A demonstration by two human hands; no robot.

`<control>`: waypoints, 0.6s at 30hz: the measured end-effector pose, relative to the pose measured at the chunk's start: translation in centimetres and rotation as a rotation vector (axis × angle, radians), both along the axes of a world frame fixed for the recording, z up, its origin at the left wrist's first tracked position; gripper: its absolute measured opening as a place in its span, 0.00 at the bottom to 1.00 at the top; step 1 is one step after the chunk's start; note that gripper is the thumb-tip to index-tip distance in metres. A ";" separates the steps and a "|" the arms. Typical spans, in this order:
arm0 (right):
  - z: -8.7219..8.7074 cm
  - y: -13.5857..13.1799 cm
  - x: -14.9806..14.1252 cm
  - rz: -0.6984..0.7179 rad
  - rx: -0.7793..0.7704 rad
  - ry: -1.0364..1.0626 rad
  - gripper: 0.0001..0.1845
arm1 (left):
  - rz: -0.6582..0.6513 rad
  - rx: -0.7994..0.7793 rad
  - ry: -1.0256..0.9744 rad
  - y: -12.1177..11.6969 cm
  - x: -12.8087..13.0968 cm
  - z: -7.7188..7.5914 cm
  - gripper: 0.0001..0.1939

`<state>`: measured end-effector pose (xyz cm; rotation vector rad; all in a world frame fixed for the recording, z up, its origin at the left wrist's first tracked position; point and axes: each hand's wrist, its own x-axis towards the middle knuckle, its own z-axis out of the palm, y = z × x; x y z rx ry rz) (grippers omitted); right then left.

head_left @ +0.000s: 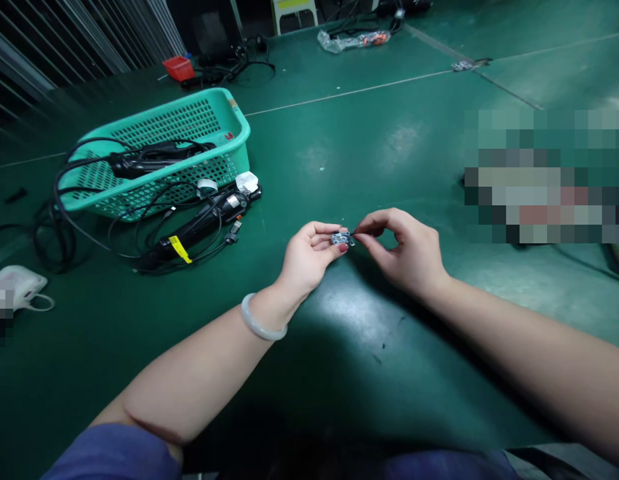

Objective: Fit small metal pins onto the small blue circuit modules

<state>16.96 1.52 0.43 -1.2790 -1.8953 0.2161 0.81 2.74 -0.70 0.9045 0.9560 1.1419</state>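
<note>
My left hand (312,257) pinches a small silvery part with dark patches (341,238) between thumb and fingers, just above the green tabletop (299,373). Its exact kind is too small to make out. From the right, my right hand (406,250) meets the part's edge with thumb and index finger pressed together. Something thin and dark shows at those fingertips, but I cannot tell whether it is separate from the part. A pale bangle (263,319) circles my left wrist.
At left stands a teal plastic basket (244,143) holding a black tool and cables. A black corded tool (199,227) with a yellow tag lies before it. Farther back are a red bin (179,68) and a plastic-wrapped item (354,41). Blurred things lie at right.
</note>
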 end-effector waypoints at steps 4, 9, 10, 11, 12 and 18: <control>-0.4 0.1 -0.1 0.018 0.085 -0.026 0.04 | -0.028 0.012 0.007 -0.1 0.0 0.0 0.17; -0.4 -0.1 -0.2 0.032 0.111 -0.055 0.05 | -0.036 0.002 0.005 -0.2 0.1 0.1 0.18; -0.4 -0.2 -0.2 0.034 0.109 -0.055 0.05 | -0.037 0.004 0.006 -0.2 0.1 0.1 0.18; -0.4 -0.2 -0.2 0.036 0.108 -0.054 0.05 | -0.038 0.006 0.008 -0.2 0.0 0.1 0.18; -0.4 -0.2 -0.2 0.038 0.109 -0.052 0.05 | -0.038 0.009 0.008 -0.2 0.0 0.1 0.18; -0.2 -0.3 -0.1 0.023 0.110 -0.060 0.05 | -0.020 0.036 -0.014 -0.1 0.0 -0.1 0.18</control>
